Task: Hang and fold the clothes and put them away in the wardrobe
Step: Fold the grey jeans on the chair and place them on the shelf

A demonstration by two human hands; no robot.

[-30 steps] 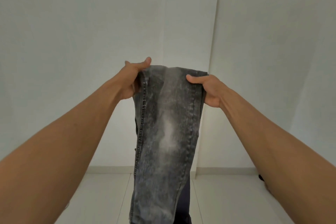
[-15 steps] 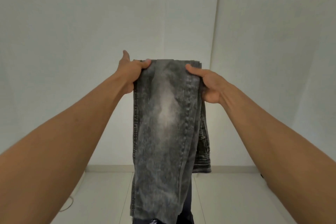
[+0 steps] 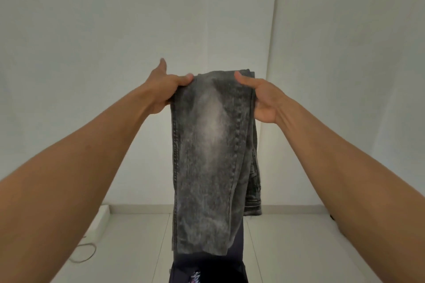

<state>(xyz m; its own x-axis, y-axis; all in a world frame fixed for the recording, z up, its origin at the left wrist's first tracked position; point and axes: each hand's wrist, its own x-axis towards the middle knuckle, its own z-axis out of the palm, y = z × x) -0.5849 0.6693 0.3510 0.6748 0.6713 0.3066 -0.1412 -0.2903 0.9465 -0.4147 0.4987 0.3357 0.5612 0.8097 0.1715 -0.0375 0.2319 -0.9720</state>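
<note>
A pair of faded grey jeans (image 3: 207, 156) hangs folded lengthwise in front of me at arm's length, doubled over at the top. My left hand (image 3: 164, 86) pinches the upper left corner of the fold, thumb on the near side and one finger pointing up. My right hand (image 3: 262, 99) grips the upper right edge, thumb laid across the front. A second layer of the jeans, with the waistband end, hangs behind on the right. The lower hem ends above a dark garment (image 3: 207, 269) at the bottom of the view.
White walls meet in a corner (image 3: 269, 53) behind the jeans. A pale tiled floor (image 3: 287, 248) lies below, with a thin cable (image 3: 85, 253) looped on it at the left and a white object (image 3: 103, 211) against the skirting.
Both hands have risen a little and lifted the jeans. The back layer has swung out to the right, and the hanging hem now shows above the dark garment.
</note>
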